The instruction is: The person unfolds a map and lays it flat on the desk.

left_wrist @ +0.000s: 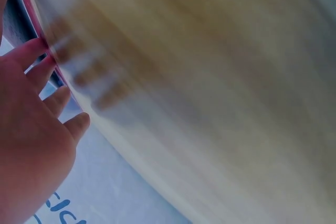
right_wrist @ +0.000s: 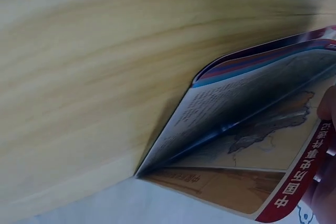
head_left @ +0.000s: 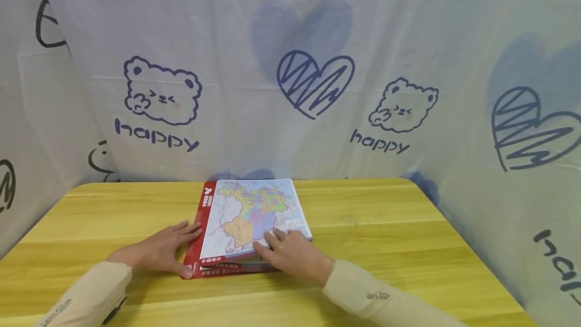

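Head view places the map booklet [head_left: 254,218] mid-worktop [head_left: 386,246], against the far edge, its upper leaves [right_wrist: 262,156] lifted at the near side but not folded over; the turning is judged partway, with laying open left to do. Right hand [head_left: 295,256] has a nearly closed grip, apparently pinching those leaves, while the left hand [head_left: 159,249] is spread, touching the red margin [head_left: 192,254] and grasping nothing.

The person's arms [head_left: 386,296] angle inward before me; the left hand [head_left: 161,249] spreads its fingers, thumb apart, while the right hand [head_left: 295,256] pinches.
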{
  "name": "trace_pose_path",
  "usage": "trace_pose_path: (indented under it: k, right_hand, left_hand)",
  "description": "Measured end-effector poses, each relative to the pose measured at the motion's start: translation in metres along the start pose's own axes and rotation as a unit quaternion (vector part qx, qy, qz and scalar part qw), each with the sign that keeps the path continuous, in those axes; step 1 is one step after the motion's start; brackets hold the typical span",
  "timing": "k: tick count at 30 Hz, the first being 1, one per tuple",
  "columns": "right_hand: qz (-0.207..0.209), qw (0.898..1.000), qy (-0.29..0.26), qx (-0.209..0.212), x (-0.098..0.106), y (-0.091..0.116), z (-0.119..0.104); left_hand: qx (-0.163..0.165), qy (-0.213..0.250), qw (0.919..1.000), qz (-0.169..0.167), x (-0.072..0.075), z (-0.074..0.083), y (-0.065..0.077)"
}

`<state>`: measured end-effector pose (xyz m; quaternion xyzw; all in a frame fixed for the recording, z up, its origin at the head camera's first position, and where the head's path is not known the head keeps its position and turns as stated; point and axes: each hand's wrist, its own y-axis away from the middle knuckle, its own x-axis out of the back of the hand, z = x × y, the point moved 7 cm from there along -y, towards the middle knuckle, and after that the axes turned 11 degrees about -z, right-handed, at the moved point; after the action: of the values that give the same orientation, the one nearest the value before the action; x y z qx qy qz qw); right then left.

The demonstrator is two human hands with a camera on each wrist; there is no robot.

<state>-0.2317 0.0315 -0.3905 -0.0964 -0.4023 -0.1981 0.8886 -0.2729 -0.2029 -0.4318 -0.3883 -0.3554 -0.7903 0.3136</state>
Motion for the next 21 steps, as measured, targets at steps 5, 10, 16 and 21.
trace_pose_path:
  k: [5, 10, 16, 21]
  right_hand:
    - [-0.026, 0.999, -0.012, -0.021, 0.002, 0.001, 0.001]
    - [-0.028, 0.999, -0.021, -0.042, 0.007, 0.002, 0.004]
    - [-0.034, 0.997, -0.014, -0.069, 0.016, 0.004, 0.011]
    - [-0.014, 0.996, 0.001, -0.091, 0.029, 0.007, 0.02]
  left_hand:
    - [0.011, 0.005, 0.9999, -0.008, -0.002, -0.001, 0.002]
    - [0.018, -0.006, 0.9997, -0.015, -0.004, -0.001, 0.004]
    - [0.022, -0.021, 0.9995, -0.008, -0.004, -0.001, 0.004]
    - [0.034, -0.053, 0.998, 0.0, -0.003, -0.002, 0.004]
